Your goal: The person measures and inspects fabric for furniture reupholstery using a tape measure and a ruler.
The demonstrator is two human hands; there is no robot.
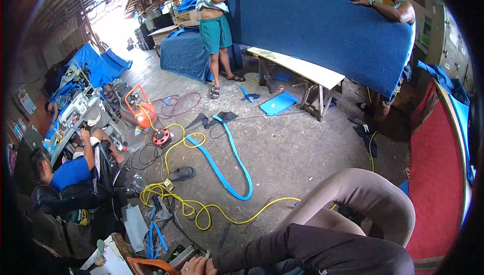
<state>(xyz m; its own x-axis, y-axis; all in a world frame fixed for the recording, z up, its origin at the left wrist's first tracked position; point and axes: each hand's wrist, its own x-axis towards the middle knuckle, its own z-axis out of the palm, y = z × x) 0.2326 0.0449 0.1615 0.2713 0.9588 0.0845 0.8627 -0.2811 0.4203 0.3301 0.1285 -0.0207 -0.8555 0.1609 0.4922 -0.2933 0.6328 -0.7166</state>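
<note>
At the bottom edge, a dark sleeve (252,252) reaches in from the right and ends at my right hand (209,266). Its visible fingers are curled; what they hold, if anything, is hidden. More fingers (191,266) show close against it, perhaps those of my left hand, but the frame cuts them off. Just left of the fingers are an orange strap-like piece (151,264) and a worn board (113,255). Beside my sleeve curves a smooth brown form (363,189), either a bent leg or a chair part.
Two people hold a large blue carpeted panel (317,33) above a trestle table (297,65). A person in blue (73,174) sits by sewing machines (78,104). Yellow cord (229,219), a blue strip (217,171) and an orange compressor (145,115) occupy the floor. A red panel (436,174) stands right.
</note>
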